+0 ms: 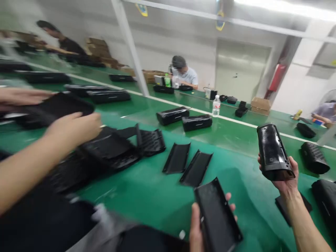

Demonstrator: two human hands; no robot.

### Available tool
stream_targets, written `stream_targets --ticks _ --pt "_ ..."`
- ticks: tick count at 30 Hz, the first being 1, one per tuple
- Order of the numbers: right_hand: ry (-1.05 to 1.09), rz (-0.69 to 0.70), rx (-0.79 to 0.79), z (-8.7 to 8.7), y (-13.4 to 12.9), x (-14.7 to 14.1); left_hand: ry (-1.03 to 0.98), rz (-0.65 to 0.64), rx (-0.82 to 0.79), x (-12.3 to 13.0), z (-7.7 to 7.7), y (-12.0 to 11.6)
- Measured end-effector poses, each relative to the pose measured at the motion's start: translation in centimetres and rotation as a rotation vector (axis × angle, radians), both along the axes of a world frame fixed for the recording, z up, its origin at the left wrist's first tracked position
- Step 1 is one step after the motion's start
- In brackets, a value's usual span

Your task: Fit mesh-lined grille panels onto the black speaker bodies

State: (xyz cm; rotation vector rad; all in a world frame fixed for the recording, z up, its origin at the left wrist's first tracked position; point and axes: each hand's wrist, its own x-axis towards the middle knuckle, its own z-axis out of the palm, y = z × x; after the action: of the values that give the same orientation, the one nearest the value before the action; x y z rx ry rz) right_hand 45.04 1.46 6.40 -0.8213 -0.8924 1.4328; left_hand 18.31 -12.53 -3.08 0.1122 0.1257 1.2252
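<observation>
My left hand (196, 229) is wrapped round a black curved panel (219, 218) at the bottom, its hollow inner side facing up. Raised at the right, my right hand (287, 180) grips a glossy black speaker-like case (272, 150) from below. Two similar black panels, one (177, 158) beside the other (197, 168), lie on the green table mat (141, 192) beyond my left hand. A flat dark piece (285, 208) lies on the mat, partly behind my right forearm.
At the left, a co-worker's hands (75, 129) hold a black part over piled black shells (112, 150). Black cases (196, 121) and a water bottle (216, 105) stand farther back. More black cases (315, 157) lie at the right. People sit across the tables.
</observation>
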Motion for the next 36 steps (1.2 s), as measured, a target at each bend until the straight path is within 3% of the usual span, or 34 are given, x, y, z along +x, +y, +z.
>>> stream_targets --ticks 3,6,9,12,23,29,34,36 --pt "-0.427 0.089 -0.038 -0.2 -2.8 -0.6 0.034 0.077 -0.095 2.7 0.7 0.6" --pt "-0.774 0.307 0.053 2.0 -4.0 -0.7 0.057 0.174 -0.124 4.9 0.7 2.1" --pt "-1.073 0.407 0.245 5.0 -5.1 -1.9 0.011 0.202 0.026 6.6 1.4 3.2" --pt "-1.259 0.431 0.340 6.4 -6.1 -3.5 0.013 0.212 0.153 7.9 2.3 3.3" --pt "-1.399 0.441 0.398 4.9 -6.3 -4.1 0.027 0.252 0.140 8.8 2.6 3.9" --pt "-1.480 0.436 0.409 3.1 -6.4 -4.0 0.028 0.255 0.067 8.8 1.8 4.2" --pt "-1.484 0.543 0.398 4.6 -5.0 -3.9 0.041 0.289 0.022 8.9 2.3 4.8" --pt "-1.476 0.516 0.431 5.3 -5.0 -3.4 0.047 0.308 0.029 8.6 3.1 5.4"
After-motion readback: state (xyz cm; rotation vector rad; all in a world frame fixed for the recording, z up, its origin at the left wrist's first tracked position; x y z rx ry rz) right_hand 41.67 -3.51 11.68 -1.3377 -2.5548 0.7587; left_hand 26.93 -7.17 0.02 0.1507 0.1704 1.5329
